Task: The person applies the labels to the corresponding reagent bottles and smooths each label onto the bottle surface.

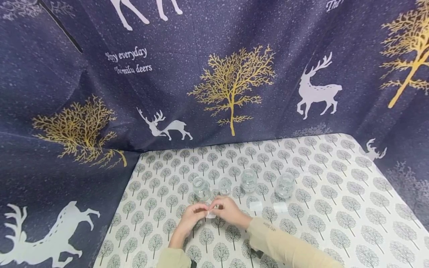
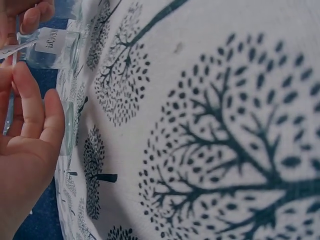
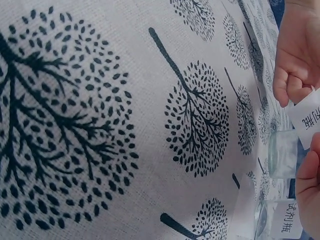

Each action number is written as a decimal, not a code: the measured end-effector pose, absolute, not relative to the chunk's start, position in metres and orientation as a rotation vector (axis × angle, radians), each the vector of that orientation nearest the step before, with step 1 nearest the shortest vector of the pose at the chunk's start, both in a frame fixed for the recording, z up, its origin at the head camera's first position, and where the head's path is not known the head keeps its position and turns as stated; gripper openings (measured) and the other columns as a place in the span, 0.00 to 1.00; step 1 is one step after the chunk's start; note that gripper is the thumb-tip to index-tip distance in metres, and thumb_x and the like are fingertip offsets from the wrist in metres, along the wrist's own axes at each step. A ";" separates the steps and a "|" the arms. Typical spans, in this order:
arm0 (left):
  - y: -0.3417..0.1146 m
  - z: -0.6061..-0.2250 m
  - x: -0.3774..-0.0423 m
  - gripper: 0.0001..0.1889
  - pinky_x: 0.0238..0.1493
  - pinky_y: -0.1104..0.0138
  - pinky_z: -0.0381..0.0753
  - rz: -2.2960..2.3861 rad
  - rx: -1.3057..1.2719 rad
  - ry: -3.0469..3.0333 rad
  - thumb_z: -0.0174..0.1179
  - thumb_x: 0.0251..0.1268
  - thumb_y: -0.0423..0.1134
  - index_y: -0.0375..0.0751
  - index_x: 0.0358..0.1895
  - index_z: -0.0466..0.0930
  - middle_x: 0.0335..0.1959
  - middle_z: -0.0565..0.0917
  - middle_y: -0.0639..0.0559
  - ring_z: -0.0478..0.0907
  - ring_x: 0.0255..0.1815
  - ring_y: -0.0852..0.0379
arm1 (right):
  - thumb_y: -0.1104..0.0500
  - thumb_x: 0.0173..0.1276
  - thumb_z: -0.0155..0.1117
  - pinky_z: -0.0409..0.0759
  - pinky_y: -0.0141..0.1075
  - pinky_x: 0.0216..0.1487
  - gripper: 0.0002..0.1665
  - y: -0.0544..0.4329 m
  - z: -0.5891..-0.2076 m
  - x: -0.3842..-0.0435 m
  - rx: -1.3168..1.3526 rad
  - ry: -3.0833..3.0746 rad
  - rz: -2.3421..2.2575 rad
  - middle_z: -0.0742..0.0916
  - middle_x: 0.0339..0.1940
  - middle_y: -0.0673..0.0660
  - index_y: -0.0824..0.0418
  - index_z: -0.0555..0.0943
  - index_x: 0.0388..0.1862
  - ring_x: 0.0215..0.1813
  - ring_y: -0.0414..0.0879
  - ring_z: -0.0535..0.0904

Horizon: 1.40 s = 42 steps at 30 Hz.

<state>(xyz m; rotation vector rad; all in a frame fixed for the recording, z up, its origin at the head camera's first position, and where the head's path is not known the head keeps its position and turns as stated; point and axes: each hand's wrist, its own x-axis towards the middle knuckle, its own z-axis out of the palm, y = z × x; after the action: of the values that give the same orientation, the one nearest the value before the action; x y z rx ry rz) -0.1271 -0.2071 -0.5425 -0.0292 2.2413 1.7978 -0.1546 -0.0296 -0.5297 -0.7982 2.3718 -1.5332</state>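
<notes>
Both hands meet low in the head view at a small white paper label [image 1: 210, 215]. My left hand [image 1: 191, 220] pinches one side of it with thumb and fingertips, and my right hand [image 1: 231, 213] pinches the other. Dark printed characters show on the label [image 3: 311, 117] in the right wrist view, where it tilts between the hands. Just beyond the fingers stand a clear glass jar [image 1: 201, 189] and a smaller glass jar [image 1: 225, 187]. One jar [image 2: 52, 45] in the left wrist view bears a similar printed label.
Two more clear glass jars, one at centre [image 1: 248, 181] and one farther right [image 1: 285, 186], stand in the same row. Two white paper pieces, a left one [image 1: 256, 207] and a right one [image 1: 280, 207], lie on the tree-patterned tablecloth [image 1: 321, 230]. A dark deer-print curtain [image 1: 174, 85] hangs behind.
</notes>
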 end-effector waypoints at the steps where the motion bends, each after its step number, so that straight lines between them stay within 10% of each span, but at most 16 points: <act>1: -0.206 -0.540 -0.127 0.12 0.39 0.66 0.76 1.795 -0.036 2.249 0.57 0.52 0.32 0.31 0.41 0.77 0.37 0.80 0.50 0.75 0.34 0.60 | 0.63 0.56 0.60 0.74 0.25 0.33 0.04 -0.029 -0.529 -0.155 -0.790 2.366 -1.544 0.82 0.35 0.50 0.57 0.81 0.29 0.30 0.35 0.72; 8: -0.202 -0.537 -0.126 0.15 0.37 0.73 0.76 1.781 -0.076 2.347 0.54 0.49 0.25 0.28 0.44 0.76 0.43 0.78 0.35 0.75 0.35 0.61 | 0.65 0.56 0.60 0.70 0.23 0.26 0.04 -0.023 -0.525 -0.155 -0.734 2.306 -1.644 0.84 0.33 0.55 0.63 0.81 0.29 0.25 0.39 0.71; 23: -0.212 -0.563 -0.126 0.16 0.35 0.72 0.76 1.428 -0.156 2.732 0.54 0.47 0.26 0.38 0.42 0.80 0.36 0.81 0.46 0.74 0.35 0.58 | 0.67 0.58 0.57 0.75 0.34 0.16 0.07 -0.013 -0.493 -0.149 -0.553 2.191 -1.719 0.81 0.28 0.69 0.68 0.80 0.35 0.16 0.37 0.69; 31: -0.214 -0.554 -0.122 0.12 0.40 0.64 0.77 1.119 -0.213 2.970 0.56 0.51 0.31 0.44 0.40 0.80 0.35 0.80 0.52 0.75 0.37 0.56 | 0.65 0.58 0.59 0.76 0.36 0.19 0.09 -0.016 -0.520 -0.158 -0.557 2.212 -1.707 0.83 0.30 0.62 0.67 0.80 0.36 0.20 0.47 0.74; 42: -0.198 -0.526 -0.120 0.10 0.36 0.72 0.78 1.340 0.252 2.868 0.59 0.54 0.36 0.39 0.40 0.79 0.32 0.83 0.51 0.79 0.33 0.60 | 0.64 0.56 0.60 0.72 0.23 0.27 0.04 -0.020 -0.529 -0.159 -0.889 2.485 -1.483 0.84 0.29 0.49 0.58 0.82 0.30 0.27 0.31 0.70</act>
<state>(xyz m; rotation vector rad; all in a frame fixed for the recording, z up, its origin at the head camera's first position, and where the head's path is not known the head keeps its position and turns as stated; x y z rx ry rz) -0.1204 -0.1975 -0.5261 0.2515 2.8679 1.3402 -0.1586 -0.0200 -0.5288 -0.8886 2.4848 -1.4832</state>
